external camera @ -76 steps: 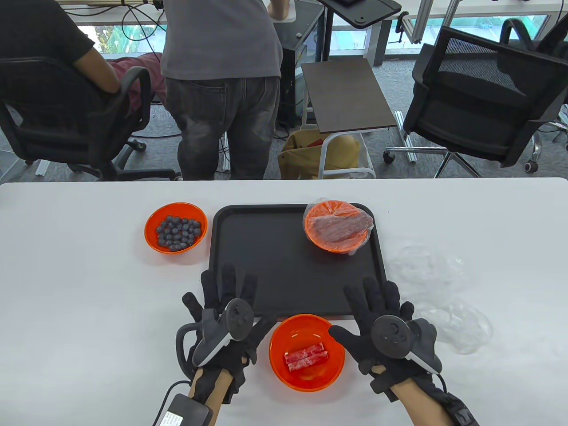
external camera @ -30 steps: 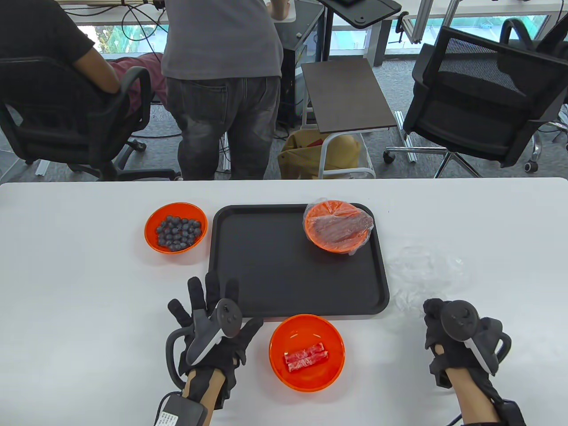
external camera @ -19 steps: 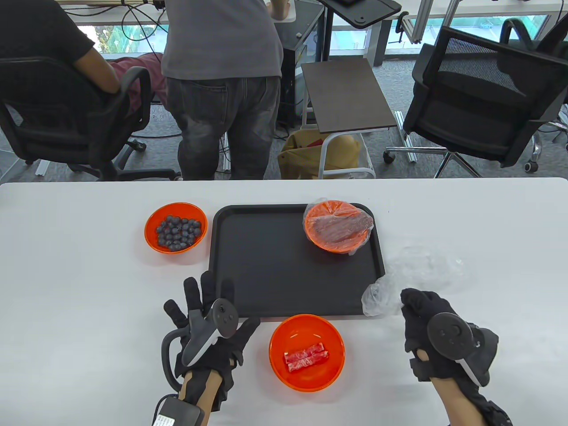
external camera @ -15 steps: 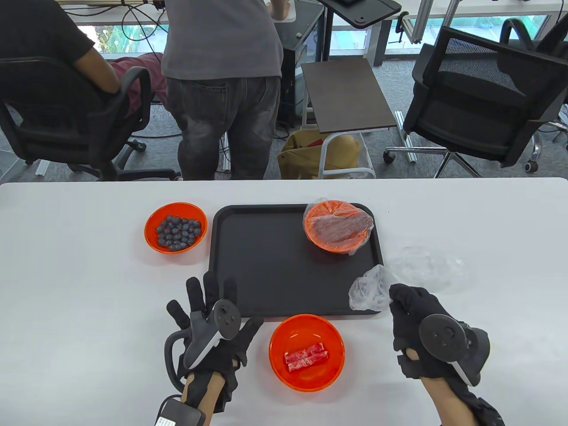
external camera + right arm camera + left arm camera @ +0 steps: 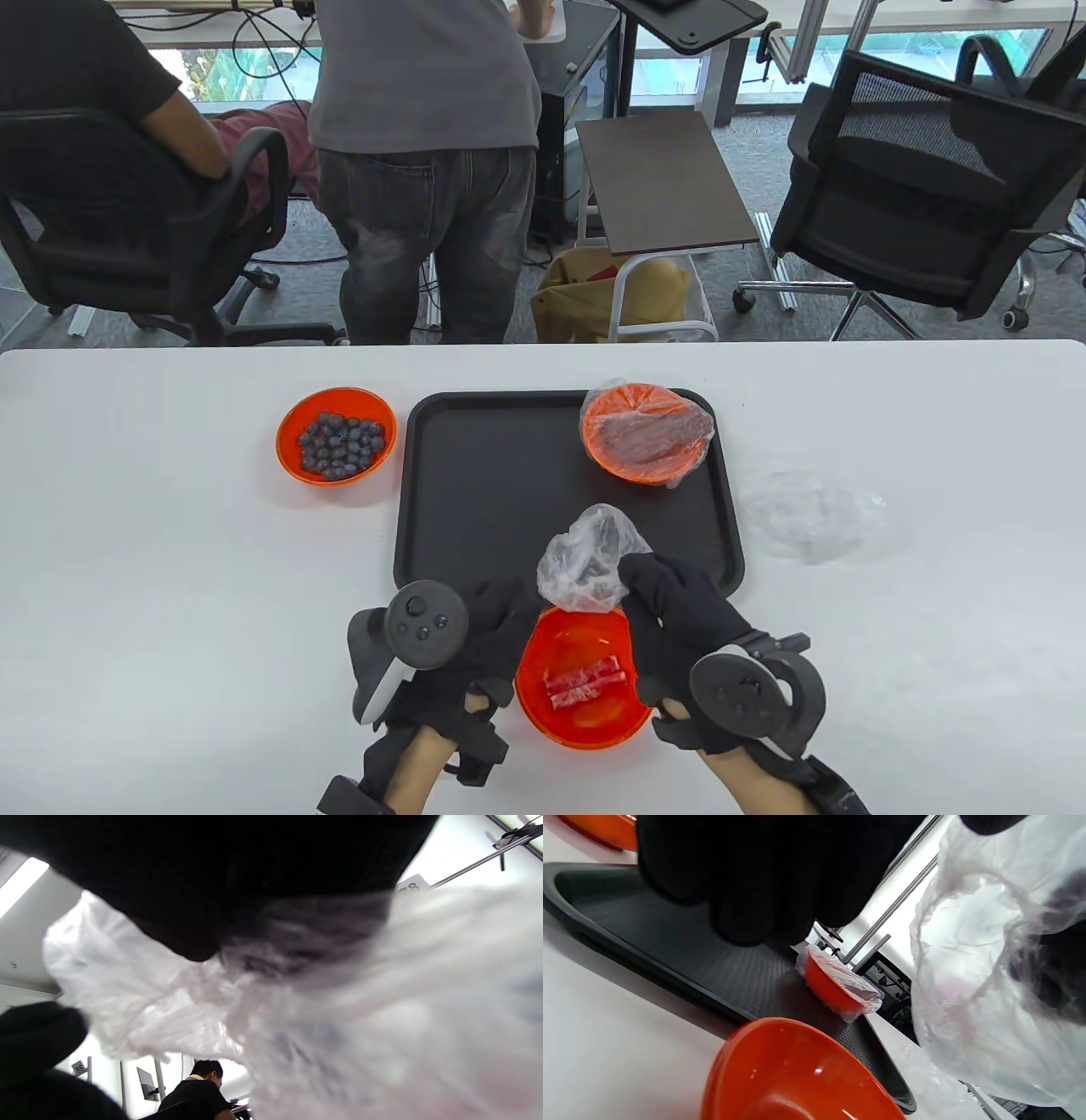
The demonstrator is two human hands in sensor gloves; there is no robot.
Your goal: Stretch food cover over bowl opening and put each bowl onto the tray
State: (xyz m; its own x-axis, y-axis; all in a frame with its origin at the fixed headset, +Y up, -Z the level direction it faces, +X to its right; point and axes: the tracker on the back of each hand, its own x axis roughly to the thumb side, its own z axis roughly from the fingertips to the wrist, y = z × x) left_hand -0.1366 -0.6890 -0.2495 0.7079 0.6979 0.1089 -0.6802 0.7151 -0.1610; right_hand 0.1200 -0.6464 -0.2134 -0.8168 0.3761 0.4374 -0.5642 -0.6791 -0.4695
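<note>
My right hand (image 5: 638, 576) pinches a crumpled clear food cover (image 5: 585, 560) and holds it in the air over the far rim of the orange bowl of meat rolls (image 5: 585, 679), which stands on the table in front of the black tray (image 5: 509, 501). My left hand (image 5: 502, 615) is just left of the cover, and its fingers (image 5: 755, 891) hang a small gap away from the cover (image 5: 967, 1005). A covered orange bowl (image 5: 646, 431) stands on the tray's far right corner. An uncovered bowl of blueberries (image 5: 336, 435) stands left of the tray.
Another clear cover (image 5: 814, 514) lies on the white table to the right of the tray. Beyond the far table edge a person (image 5: 424, 153) stands, another sits at the left, and an office chair (image 5: 925, 187) is at the right.
My right hand picked a cover up from the table on the right and carried it left over the meat roll bowl. My left hand turned and moved right toward the cover.
</note>
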